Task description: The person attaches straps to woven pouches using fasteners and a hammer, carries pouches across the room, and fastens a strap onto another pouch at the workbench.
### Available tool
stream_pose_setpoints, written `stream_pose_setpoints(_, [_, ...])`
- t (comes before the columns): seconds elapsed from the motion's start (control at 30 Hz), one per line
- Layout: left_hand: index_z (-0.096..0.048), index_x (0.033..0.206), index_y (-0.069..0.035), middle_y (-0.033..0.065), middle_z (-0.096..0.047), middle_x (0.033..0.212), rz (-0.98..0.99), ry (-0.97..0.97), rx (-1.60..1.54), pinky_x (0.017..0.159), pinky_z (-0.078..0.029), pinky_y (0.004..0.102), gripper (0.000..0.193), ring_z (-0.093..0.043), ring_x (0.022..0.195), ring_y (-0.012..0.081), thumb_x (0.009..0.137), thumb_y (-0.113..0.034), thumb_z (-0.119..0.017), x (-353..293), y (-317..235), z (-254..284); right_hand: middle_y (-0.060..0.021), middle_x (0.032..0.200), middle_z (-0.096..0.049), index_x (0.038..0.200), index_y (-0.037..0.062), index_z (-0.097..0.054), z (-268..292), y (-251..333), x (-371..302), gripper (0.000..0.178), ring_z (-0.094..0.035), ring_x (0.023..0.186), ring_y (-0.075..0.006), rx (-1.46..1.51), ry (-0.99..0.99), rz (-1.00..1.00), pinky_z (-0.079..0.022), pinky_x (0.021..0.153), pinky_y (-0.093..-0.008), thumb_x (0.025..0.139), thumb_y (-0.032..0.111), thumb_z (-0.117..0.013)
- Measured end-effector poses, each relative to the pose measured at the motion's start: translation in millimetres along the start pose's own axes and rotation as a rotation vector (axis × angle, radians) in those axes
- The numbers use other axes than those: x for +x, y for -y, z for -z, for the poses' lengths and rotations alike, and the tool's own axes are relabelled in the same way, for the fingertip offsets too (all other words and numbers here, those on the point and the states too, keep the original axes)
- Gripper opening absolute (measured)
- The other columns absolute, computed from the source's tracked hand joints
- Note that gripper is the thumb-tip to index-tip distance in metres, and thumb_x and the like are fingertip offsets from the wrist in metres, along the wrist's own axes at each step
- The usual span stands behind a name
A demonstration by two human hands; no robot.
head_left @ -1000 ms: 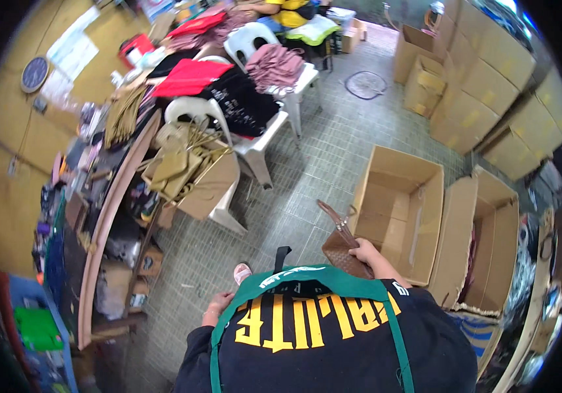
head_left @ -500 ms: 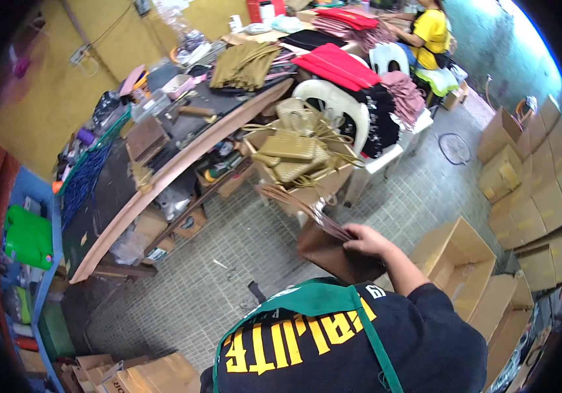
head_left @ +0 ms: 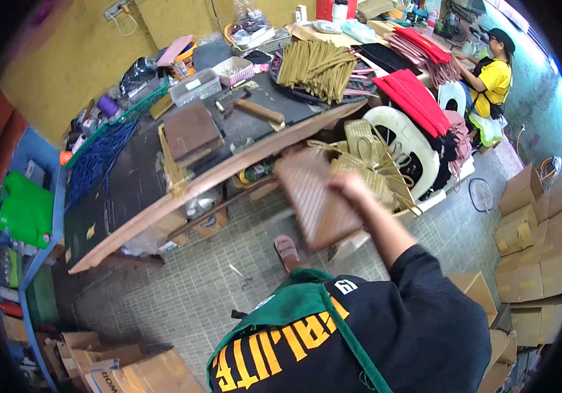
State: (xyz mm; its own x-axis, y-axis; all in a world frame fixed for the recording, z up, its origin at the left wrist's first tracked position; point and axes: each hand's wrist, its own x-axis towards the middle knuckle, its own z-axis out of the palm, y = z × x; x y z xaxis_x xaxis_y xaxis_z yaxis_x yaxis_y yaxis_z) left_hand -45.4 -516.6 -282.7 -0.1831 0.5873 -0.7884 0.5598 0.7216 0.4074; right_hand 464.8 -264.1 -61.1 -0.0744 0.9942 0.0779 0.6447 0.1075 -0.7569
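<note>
My right hand point(head_left: 350, 187) is closed around the edge of flat brown ribbed panels point(head_left: 310, 196), which hang tilted and blurred in front of the table. Earlier their edge showed several thin layers. Just beyond the hand, a box point(head_left: 418, 202) holds gold woven bags point(head_left: 374, 177) with straps looping out. The dark worktable point(head_left: 133, 196) is to the left of the panels, with a brown rectangular block point(head_left: 192, 131) and a wooden-handled hammer point(head_left: 259, 110) on it. My left hand does not show.
Olive strips point(head_left: 317, 69) lie on a tray at the table's far end. A white plastic chair point(head_left: 418, 147) bears red fabric point(head_left: 412, 98). A person in yellow point(head_left: 494, 78) works at the back right. Cardboard boxes point(head_left: 536, 242) are stacked at right; others point(head_left: 143, 373) stand lower left.
The brown panels have swung from edge-on to showing a ribbed face, while my right hand has moved up toward the table and box. My body has shifted, and a sandalled foot now shows.
</note>
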Motion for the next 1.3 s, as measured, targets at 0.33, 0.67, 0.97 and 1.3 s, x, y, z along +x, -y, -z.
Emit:
stream_pose_setpoints(0.33, [-0.057, 0.108, -0.003, 0.0121, -0.061, 0.100, -0.028, -0.006, -0.011, 0.078, -0.044, 0.0292, 0.038, -0.058, 0.090, 0.0187, 0.081, -0.030, -0.056, 108.4, -173.2, 71.0, -0.0183, 0.117, -0.040, 0.126, 0.0040, -0.030, 292.6, 13.9, 337.3, 0.072, -0.051, 0.095, -0.0283, 0.788, -0.779, -0.228, -0.044, 0.076, -0.0431, 0.074, 0.041, -0.064])
stream_pose_setpoints(0.67, [-0.057, 0.107, -0.003, 0.0118, -0.061, 0.100, -0.091, 0.042, 0.024, 0.079, -0.044, 0.0292, 0.037, -0.058, 0.090, 0.0185, 0.082, -0.030, -0.056, 168.4, -234.2, 129.5, -0.0093, 0.085, -0.060, 0.114, 0.0000, -0.047, 55.4, -46.9, 248.6, 0.045, -0.056, 0.074, -0.0139, 0.484, -0.859, -0.232, -0.045, 0.067, -0.0256, 0.076, 0.015, -0.064])
stream_pose_setpoints(0.97, [-0.057, 0.107, -0.003, 0.0115, -0.061, 0.101, -0.214, 0.132, 0.086, 0.079, -0.044, 0.0292, 0.037, -0.057, 0.091, 0.0183, 0.082, -0.029, -0.056, 166.9, -200.1, 204.6, -0.0110, 0.087, -0.060, 0.115, 0.0065, -0.048, -13.6, 7.2, 140.9, 0.041, -0.060, 0.076, -0.0182, -0.023, -0.715, -0.314, -0.049, 0.069, -0.0299, 0.077, 0.011, -0.062])
stream_pose_setpoints(1.3, [-0.057, 0.107, -0.002, 0.0110, -0.060, 0.102, -0.838, 0.373, 0.004, 0.081, -0.044, 0.0300, 0.034, -0.056, 0.094, 0.0184, 0.082, -0.025, -0.056, 38.5, -351.8, 307.3, -0.0157, 0.100, -0.054, 0.108, 0.0045, -0.050, -62.0, 77.4, 183.9, 0.040, -0.052, 0.094, -0.0326, -0.482, -0.356, -0.117, -0.042, 0.083, -0.0379, 0.071, 0.011, -0.063])
